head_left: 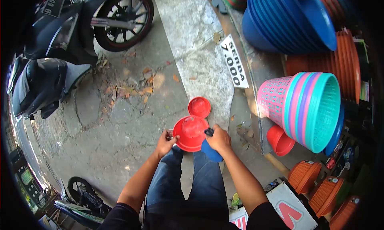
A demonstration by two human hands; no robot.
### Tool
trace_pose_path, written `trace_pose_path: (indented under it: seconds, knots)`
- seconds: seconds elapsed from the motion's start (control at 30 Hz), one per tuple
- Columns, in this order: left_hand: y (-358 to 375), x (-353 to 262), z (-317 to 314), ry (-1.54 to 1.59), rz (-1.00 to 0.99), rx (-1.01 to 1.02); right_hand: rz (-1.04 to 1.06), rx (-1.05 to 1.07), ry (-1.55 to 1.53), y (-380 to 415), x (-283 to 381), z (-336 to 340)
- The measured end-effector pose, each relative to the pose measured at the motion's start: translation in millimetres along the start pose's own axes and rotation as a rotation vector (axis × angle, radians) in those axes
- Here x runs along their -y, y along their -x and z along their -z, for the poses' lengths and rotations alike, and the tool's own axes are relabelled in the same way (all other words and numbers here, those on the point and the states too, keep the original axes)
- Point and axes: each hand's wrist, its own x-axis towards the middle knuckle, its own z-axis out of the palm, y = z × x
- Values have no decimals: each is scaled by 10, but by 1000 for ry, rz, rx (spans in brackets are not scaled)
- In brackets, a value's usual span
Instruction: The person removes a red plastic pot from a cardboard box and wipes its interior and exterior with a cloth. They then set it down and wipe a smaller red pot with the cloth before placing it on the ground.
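My left hand (166,143) is closed on the left rim of a round red plastic basin (185,145), in front of my knees. A lighter round red patch or piece shows inside it. My right hand (219,139) is closed at the basin's right side, with a short black object (209,131) poking out between thumb and fingers. A blue cloth-like thing (211,151) hangs under that hand; whether the fingers hold it too is hard to see. Just beyond the basin is a smaller red bowl (199,107).
Stacked pastel baskets (306,106), blue tubs (280,24), brown pots (352,66) and a red pot (281,141) line the right side. A price sign (234,62) stands by the kerb. Parked motorbikes (60,38) are at left. Dry leaves (126,92) lie on the pavement.
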Motion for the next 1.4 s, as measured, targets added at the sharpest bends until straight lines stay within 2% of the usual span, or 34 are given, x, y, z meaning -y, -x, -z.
trace_pose_path:
  seconds: [0.17, 0.23, 0.3, 0.37, 0.5, 0.57, 0.67, 0.77, 0.83, 0.9, 0.97, 1.03, 1.1, 1.2, 1.23, 1.3, 1.37, 1.4]
  knots:
    - [1030, -426, 214, 146, -113, 174, 117, -64, -97, 1165, 43, 310]
    - [1497, -688, 237, 185, -85, 226, 97, 42, -60, 1615, 98, 454]
    - [1880, -843, 197, 262, -142, 294, 140, 32, -75, 1996, 93, 481]
    - [2109, -872, 185, 260, -241, 296, 195, -82, -107, 2371, 126, 524]
    - [2599, -1093, 218, 317, -308, 268, 284, -164, -153, 2859, 57, 602]
    - [2792, -1204, 212, 330, -420, 337, 326, -191, -188, 3094, 30, 672]
    - [3008, -1349, 224, 346, -435, 396, 393, -252, -223, 3402, 29, 800]
    - [3180, -1556, 194, 355, -471, 407, 463, -339, -264, 3465, -29, 812]
    - [3221, -1621, 204, 369, -589, 323, 527, -441, -349, 3502, -56, 812]
    - [3253, -1725, 225, 364, -629, 281, 554, -289, -548, 3580, -67, 937]
    - [3223, -1758, 279, 454, -685, 240, 638, -342, -779, 3610, -82, 939]
    - [3222, -1784, 310, 451, -693, 188, 607, -341, -958, 3701, -50, 989]
    - [3245, -1842, 334, 406, -733, 135, 713, -407, -1148, 3900, 97, 1041]
    - [3303, -1861, 310, 408, -723, 124, 827, -480, -1176, 4170, 396, 1054]
    - [3300, -1859, 289, 409, -723, 124, 797, -434, -1033, 4175, 437, 1017]
    - [3293, -1828, 227, 446, -744, 101, 815, -373, -984, 4127, 650, 825]
    - [3307, -1813, 149, 459, -766, 99, 996, -430, -912, 3864, 871, 532]
    - [3316, -1806, 129, 467, -788, 98, 1017, -380, -875, 3737, 949, 393]
